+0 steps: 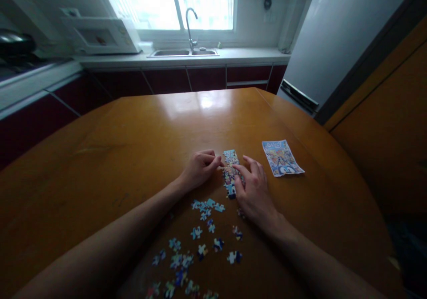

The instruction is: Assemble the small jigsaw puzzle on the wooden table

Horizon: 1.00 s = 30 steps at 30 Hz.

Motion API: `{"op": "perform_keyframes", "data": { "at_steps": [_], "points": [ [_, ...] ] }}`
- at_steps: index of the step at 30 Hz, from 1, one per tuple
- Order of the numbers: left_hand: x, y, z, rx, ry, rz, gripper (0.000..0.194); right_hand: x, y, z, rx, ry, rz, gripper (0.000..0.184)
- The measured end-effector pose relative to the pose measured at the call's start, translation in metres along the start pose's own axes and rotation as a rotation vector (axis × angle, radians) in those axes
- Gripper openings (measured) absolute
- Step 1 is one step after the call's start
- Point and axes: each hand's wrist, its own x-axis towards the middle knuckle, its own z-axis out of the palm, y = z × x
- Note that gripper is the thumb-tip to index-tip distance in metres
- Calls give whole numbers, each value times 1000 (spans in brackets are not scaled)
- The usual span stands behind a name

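A partly assembled jigsaw puzzle (230, 156) lies on the table as a narrow upright strip in front of me. At its left edge is my left hand (202, 167), the fingers curled in and the thumb against them; whatever they may hold is hidden. My right hand (255, 190) rests over the strip's right side, fingers apart, with index finger and thumb touching the joined pieces. Part of the strip is covered by that hand. Loose puzzle pieces (182, 260) lie scattered between my forearms, and a group of light-blue pieces (210, 203) sits just below the strip.
Right of my right hand lies a printed picture sheet (283, 156) with slightly curled edges. The wooden table (150, 130) has a rounded outline. Beyond it stand a counter with a sink (173, 53), a microwave (100, 36) and a refrigerator (336, 36).
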Motion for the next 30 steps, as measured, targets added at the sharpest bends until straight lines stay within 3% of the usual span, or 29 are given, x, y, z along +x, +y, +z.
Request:
{"op": "perform_keyframes", "data": {
  "at_steps": [5, 10, 15, 30],
  "points": [
    [3, -1, -2, -58, 140, -91, 44, 6, 14, 3, 47, 112, 73, 34],
    [4, -3, -2, -165, 182, -138, 44, 7, 21, 6, 97, 129, 93, 34],
    [3, -7, -2, -237, 186, -204, 49, 8, 23, 6, 126, 140, 101, 34],
    [3, -7, -1, -223, 162, -146, 46, 10, 29, 7, 143, 141, 87, 30]
  ]
}}
